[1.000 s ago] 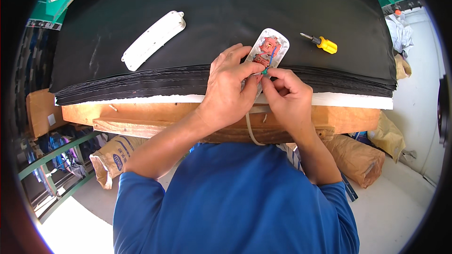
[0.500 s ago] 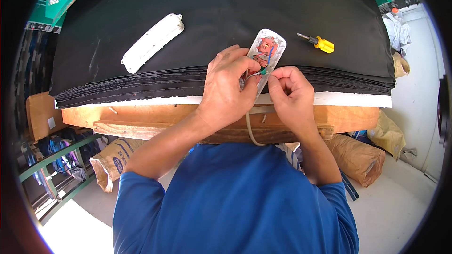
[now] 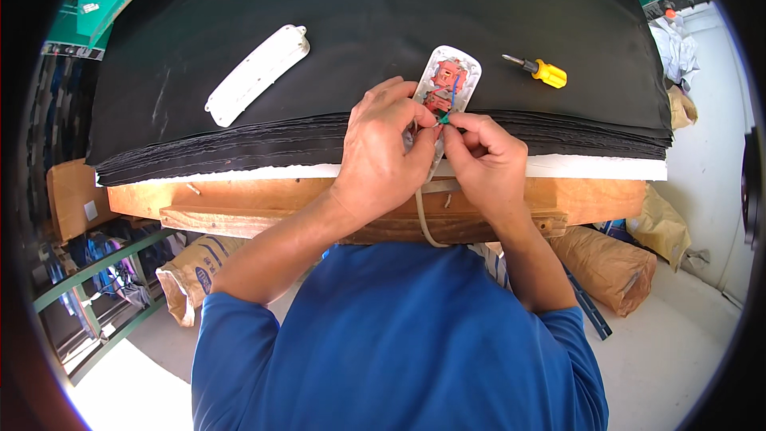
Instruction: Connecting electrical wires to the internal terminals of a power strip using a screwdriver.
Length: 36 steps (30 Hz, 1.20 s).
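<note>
An opened white power strip housing (image 3: pixel 471 60) rests near the front edge of the black sheets, its inside facing up. Pinkish-red inner parts (image 3: pixel 448 75) and a blue wire (image 3: pixel 453 94) show inside. My left hand (image 3: pixel 380 140) is closed at the housing's left side, thumb and forefinger pinching by a small green piece, perhaps a wire end (image 3: pixel 444 119). From the right, my right hand (image 3: pixel 488 158) pinches at the same green piece; the fingertips nearly meet. My fingers hide the housing's lower part. A pale cable (image 3: pixel 423 219) hangs from it over the table edge.
The long white cover (image 3: pixel 257 76) lies on the stacked black sheets (image 3: pixel 335 24) at left. A screwdriver with a yellow handle (image 3: pixel 549 73) lies at right. Wooden boards (image 3: pixel 239 219) run along the front. Below are brown paper sacks (image 3: pixel 604 270) and a green metal frame (image 3: pixel 104 267).
My right hand has shifted slightly left, its fingertips now pinching at the green piece close to my left fingers. The cover and screwdriver lie where they were.
</note>
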Motion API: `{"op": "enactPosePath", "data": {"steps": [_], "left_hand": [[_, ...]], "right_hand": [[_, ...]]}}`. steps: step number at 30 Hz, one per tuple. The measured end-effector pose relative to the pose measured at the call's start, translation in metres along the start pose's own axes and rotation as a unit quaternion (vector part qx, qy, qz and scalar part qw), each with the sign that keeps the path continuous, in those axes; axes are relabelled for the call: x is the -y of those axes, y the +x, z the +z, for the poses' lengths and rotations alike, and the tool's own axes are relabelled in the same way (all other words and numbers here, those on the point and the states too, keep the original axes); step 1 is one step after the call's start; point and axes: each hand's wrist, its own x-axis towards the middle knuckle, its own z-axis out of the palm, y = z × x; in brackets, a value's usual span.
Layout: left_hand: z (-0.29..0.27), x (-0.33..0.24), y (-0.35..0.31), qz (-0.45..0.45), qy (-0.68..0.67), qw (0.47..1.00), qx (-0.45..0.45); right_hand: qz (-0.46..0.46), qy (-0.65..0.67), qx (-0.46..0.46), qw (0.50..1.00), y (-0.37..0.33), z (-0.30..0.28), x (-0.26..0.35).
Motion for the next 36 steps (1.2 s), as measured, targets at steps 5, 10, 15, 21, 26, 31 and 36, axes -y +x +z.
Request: {"op": "enactPosePath", "data": {"steps": [5,10,15,21,26,31,36], "left_hand": [[0.001,0.000,0.000,0.001,0.000,1.000,-0.005],[0.002,0.000,0.000,0.005,-0.001,1.000,-0.009],[0.002,0.001,0.001,0.010,0.007,1.000,-0.005],[0.001,0.001,0.001,0.018,0.003,1.000,-0.006],[0.001,0.003,0.000,0.016,0.002,1.000,-0.002],[-0.001,0.001,0.000,0.009,-0.010,1.000,0.001],[-0.001,0.002,0.000,0.000,-0.011,1.000,0.002]], "right_hand": [[0.000,0.029,-0.017,0.999,0.000,0.003,0.004],[0.084,0.041,0.075,0.993,0.006,-0.007,0.015],[0.174,0.098,0.130,0.971,0.012,-0.016,0.022],[0.221,0.131,0.158,0.953,0.015,-0.021,0.027],[0.216,0.118,0.155,0.957,0.014,-0.020,0.027],[0.217,0.126,0.160,0.955,0.014,-0.021,0.027],[0.225,0.121,0.159,0.954,0.013,-0.021,0.028]]}}
